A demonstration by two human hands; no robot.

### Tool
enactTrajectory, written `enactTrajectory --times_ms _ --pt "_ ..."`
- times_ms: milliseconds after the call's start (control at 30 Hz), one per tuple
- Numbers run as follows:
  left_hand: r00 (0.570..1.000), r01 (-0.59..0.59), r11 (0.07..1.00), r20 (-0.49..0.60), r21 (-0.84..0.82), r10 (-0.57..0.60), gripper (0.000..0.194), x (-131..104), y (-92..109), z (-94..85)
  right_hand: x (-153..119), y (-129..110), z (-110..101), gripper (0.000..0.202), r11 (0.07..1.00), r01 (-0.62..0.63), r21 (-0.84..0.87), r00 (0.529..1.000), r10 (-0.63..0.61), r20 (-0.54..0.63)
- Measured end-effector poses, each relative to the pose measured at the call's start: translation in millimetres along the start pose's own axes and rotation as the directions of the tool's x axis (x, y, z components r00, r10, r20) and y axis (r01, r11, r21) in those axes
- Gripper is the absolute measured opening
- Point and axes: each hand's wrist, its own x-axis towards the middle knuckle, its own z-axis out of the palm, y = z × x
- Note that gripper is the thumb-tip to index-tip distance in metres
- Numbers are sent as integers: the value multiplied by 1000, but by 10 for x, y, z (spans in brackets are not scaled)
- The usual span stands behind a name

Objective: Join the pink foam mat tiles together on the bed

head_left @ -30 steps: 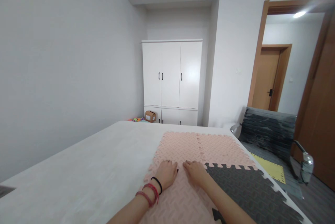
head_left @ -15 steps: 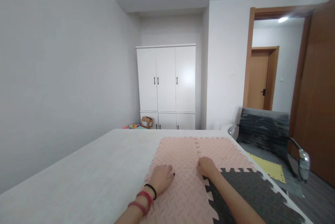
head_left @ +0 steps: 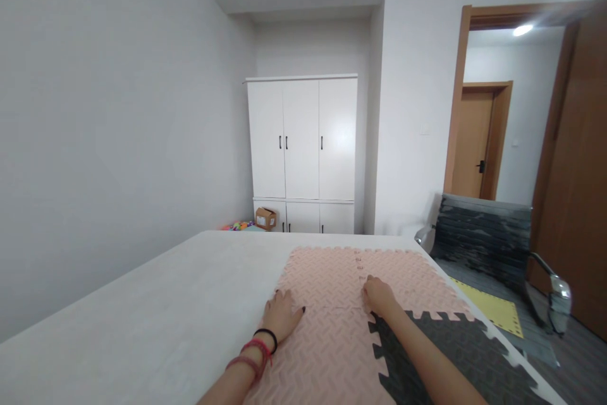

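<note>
A person presses both hands flat on pink foam mats (head_left: 327, 342) laid out on a white table (head_left: 156, 323), where the toothed edges of the tiles lock together. The left hand (head_left: 281, 314), bracelets (head_left: 251, 354) at its wrist, lies palm down at the mats' left edge with fingers extended and slightly spread, holding nothing. The right hand (head_left: 378, 296) rests over the seam where the pink tiles meet, just beyond a dark grey mat (head_left: 441, 361) joined at the near right; its fingers are curled down onto the foam, though whether they pinch an edge cannot be told. Seating such a joint well seems to call for steady downward pressure along the seam while the other hand keeps the sheet from sliding. A white wardrobe (head_left: 303, 152) stands against the far wall, and a grey chair (head_left: 488, 247) sits to the right.
</note>
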Motion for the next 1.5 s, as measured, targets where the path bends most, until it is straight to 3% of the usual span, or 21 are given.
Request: enactTrajectory --times_ms 200,400,533,733,1000,1200,1333,1500 --pt "999 19 1000 46 -16 -18 66 90 -2 67 236 121 -25 35 1000 -3 -5 1000 3 24" --pt "996 35 999 83 -3 -34 68 69 20 47 384 37 118 34 1000 7 -13 999 -7 33" --pt "995 36 999 89 7 -36 68 67 23 7 550 48 98 31 1000 -6 -21 999 7 49" --pt "995 35 999 97 3 -35 68 72 3 16 677 51 181 48 1000 -22 -10 1000 22 18" --pt "995 21 999 100 24 -23 67 99 22 22 844 110 281 31 1000 -30 4 998 29 61" --pt "993 21 999 112 36 -25 68 141 35 18 1121 197 294 35 999 -48 12 997 47 61" --pt "992 26 999 124 41 -31 67 156 42 15 1250 218 359 49 998 -47 34 998 45 49" --pt "992 20 999 127 50 -26 68 143 51 -2 1390 237 466 40 996 -61 58 995 56 78"
